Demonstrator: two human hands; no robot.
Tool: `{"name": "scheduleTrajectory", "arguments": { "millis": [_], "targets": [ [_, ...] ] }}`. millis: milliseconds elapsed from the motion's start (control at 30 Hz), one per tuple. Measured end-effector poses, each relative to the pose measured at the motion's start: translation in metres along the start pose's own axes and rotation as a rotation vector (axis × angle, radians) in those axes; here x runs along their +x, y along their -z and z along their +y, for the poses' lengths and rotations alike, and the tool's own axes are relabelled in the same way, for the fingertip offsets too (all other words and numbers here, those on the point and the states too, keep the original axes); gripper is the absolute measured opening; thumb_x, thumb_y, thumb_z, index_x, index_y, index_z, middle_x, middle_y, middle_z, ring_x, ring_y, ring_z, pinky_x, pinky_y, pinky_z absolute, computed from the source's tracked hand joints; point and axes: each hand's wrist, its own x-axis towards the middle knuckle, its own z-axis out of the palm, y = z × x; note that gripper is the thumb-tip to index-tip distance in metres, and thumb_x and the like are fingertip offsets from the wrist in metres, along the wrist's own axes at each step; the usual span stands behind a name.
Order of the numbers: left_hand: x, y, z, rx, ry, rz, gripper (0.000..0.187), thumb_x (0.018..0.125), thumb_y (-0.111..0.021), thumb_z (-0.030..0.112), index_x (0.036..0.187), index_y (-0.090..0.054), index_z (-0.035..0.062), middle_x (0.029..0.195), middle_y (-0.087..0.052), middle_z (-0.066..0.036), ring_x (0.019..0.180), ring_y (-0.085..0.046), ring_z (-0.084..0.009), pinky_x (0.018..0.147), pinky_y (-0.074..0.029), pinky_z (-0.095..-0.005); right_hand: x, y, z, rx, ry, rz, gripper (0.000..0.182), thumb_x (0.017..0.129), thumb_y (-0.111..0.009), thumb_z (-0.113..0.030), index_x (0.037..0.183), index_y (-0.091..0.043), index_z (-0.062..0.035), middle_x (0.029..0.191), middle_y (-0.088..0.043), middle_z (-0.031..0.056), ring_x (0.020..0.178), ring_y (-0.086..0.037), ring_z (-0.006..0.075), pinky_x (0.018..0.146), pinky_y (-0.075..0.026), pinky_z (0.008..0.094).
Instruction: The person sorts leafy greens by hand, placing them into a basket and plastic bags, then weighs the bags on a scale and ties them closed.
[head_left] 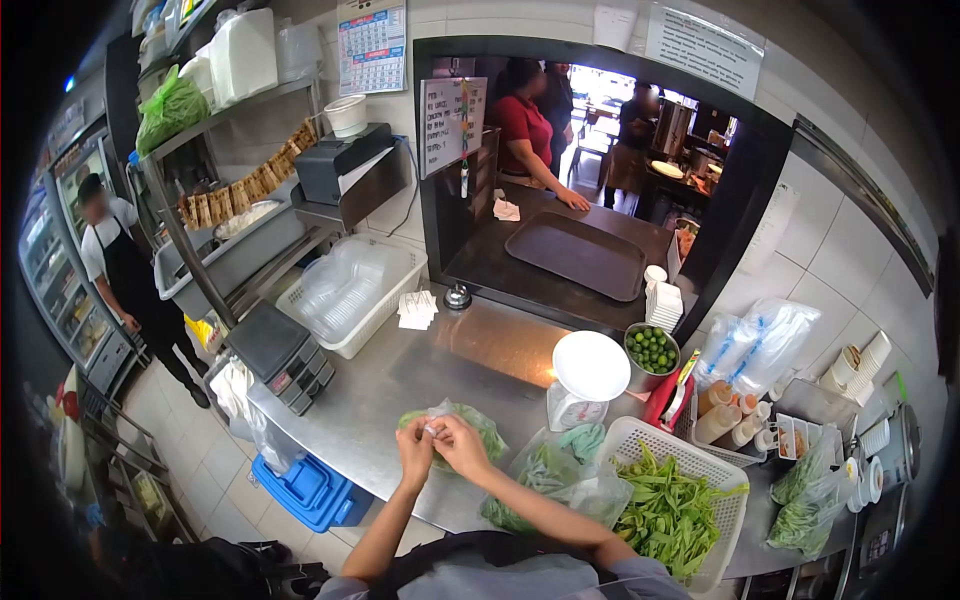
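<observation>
My left hand [414, 452] and my right hand [460, 446] meet over the steel counter [380, 385], fingers pinched together at the gathered top of a clear plastic bag of green vegetables [486, 428]. The bag rests on the counter just behind my hands and is partly hidden by them. Close to my right forearm lies a second clear bag of greens [545, 475], with a teal cloth [582, 440] beside it. To the right stands a white perforated basket [737, 505] heaped with loose leafy greens [660, 515]. A white dial scale [590, 365] stands beyond the bags.
Limes fill a metal container [650, 368] right of the scale. Sauce bottles [715, 424] crowd the right side. A call bell [457, 296] and white slips [418, 310] lie near the pass window, which holds a dark tray [575, 255]. A person [115, 250] stands far left; others are beyond the window.
</observation>
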Motion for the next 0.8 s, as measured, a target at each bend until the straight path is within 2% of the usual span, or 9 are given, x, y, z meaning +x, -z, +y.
{"name": "scheduleTrajectory", "arguments": {
  "millis": [33,133,267,400,433,533,633,733,800],
  "targets": [
    [-0.005,-0.001,0.007,-0.240,0.147,-0.003,0.020,0.082,-0.050,-0.001,0.097,-0.062,-0.0032,0.085,-0.063,-0.007,0.072,-0.054,-0.0119,0.067,-0.043,-0.0255,0.001,-0.008,0.010,-0.016,0.050,0.040,0.029,0.072,-0.061,0.006,0.099,-0.055,-0.0015,0.089,-0.057,0.0085,0.074,-0.061,0.0157,0.067,-0.051,0.0272],
    [-0.009,0.002,-0.002,-0.340,0.333,0.007,0.017,0.088,-0.048,0.004,0.100,-0.060,-0.0012,0.085,-0.061,-0.006,0.072,-0.058,-0.0112,0.061,-0.046,-0.0225,0.001,-0.016,0.024,-0.081,0.090,0.005,0.027,0.071,-0.061,0.005,0.097,-0.054,-0.0019,0.086,-0.057,0.0073,0.074,-0.061,0.0163,0.066,-0.051,0.0287],
    [-0.012,0.001,0.005,-0.335,0.391,-0.080,0.019,0.085,-0.048,0.002,0.100,-0.060,-0.0007,0.081,-0.061,-0.004,0.066,-0.056,-0.0093,0.055,-0.045,-0.0220,0.004,-0.012,0.043,-0.005,0.027,-0.027,0.028,0.070,-0.061,0.002,0.096,-0.051,-0.0030,0.081,-0.055,0.0059,0.067,-0.056,0.0134,0.062,-0.047,0.0262],
    [-0.011,-0.019,-0.013,-0.290,0.283,-0.008,0.016,0.081,-0.049,-0.002,0.091,-0.062,-0.0008,0.074,-0.059,-0.002,0.063,-0.051,-0.0076,0.057,-0.042,-0.0219,0.007,-0.009,0.065,0.139,-0.058,-0.003,0.028,0.072,-0.059,0.001,0.092,-0.040,-0.0048,0.070,-0.045,0.0021,0.061,-0.045,0.0102,0.054,-0.039,0.0249],
    [-0.014,-0.021,-0.012,-0.209,0.168,-0.017,0.012,0.080,-0.052,0.000,0.087,-0.062,-0.0001,0.072,-0.058,-0.002,0.064,-0.051,-0.0075,0.058,-0.042,-0.0238,0.006,-0.009,0.069,0.092,-0.040,0.019,0.029,0.072,-0.057,0.002,0.092,-0.037,-0.0059,0.070,-0.041,0.0012,0.060,-0.041,0.0094,0.053,-0.036,0.0249],
    [-0.014,-0.018,-0.023,0.165,0.039,-0.052,0.010,0.079,-0.054,0.003,0.085,-0.061,0.0018,0.073,-0.054,0.000,0.068,-0.051,-0.0086,0.060,-0.041,-0.0222,0.013,-0.003,0.082,0.048,-0.082,0.003,0.030,0.073,-0.057,0.002,0.093,-0.036,-0.0069,0.071,-0.041,0.0017,0.061,-0.042,0.0091,0.054,-0.037,0.0245],
    [-0.010,-0.016,-0.021,0.021,0.136,-0.151,0.009,0.079,-0.054,0.006,0.083,-0.062,0.0034,0.074,-0.049,0.002,0.068,-0.047,-0.0083,0.057,-0.039,-0.0232,0.019,0.002,0.089,0.060,-0.076,-0.034,0.031,0.074,-0.057,0.002,0.093,-0.035,-0.0077,0.071,-0.042,0.0024,0.062,-0.043,0.0091,0.054,-0.038,0.0242],
    [-0.008,-0.014,-0.017,-0.097,0.281,-0.133,0.009,0.079,-0.053,0.012,0.079,-0.060,0.0055,0.072,-0.046,0.002,0.066,-0.044,-0.0075,0.054,-0.035,-0.0225,0.021,0.002,0.096,0.200,-0.120,-0.101,0.033,0.072,-0.061,0.000,0.092,-0.035,-0.0077,0.068,-0.044,0.0033,0.061,-0.046,0.0112,0.053,-0.040,0.0280],
    [-0.005,-0.009,-0.005,-0.193,0.459,-0.196,0.010,0.079,-0.052,0.014,0.076,-0.057,0.0064,0.068,-0.044,0.002,0.063,-0.042,-0.0071,0.051,-0.033,-0.0218,0.025,0.002,0.104,0.245,-0.123,-0.141,0.033,0.072,-0.060,0.001,0.091,-0.035,-0.0074,0.069,-0.046,0.0032,0.058,-0.046,0.0105,0.052,-0.039,0.0270]
  ]
}}
